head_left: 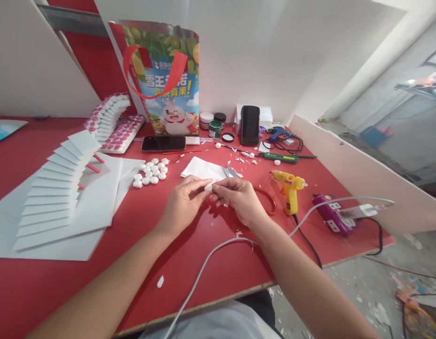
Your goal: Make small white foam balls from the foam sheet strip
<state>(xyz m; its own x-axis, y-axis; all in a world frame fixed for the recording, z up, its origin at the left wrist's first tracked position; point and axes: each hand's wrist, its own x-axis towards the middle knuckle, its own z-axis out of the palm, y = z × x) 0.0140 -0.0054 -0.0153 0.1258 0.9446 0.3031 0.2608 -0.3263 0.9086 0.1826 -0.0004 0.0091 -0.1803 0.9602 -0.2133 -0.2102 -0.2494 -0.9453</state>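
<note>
Two hands, the left (184,205) and the right (241,200), pinch one small white piece (208,187) between their fingers above the red desk (140,278), near scissors (232,172)

Soft shadows are cast beneath the hands (210,195) on the evenly lit worktop (140,273); edges are visibly stretched.

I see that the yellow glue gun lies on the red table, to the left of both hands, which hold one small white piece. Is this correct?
The side is wrong: the head view shows the yellow glue gun to the right of the left hand and right hand. It lies on the red table, and they hold one small white piece.
</note>
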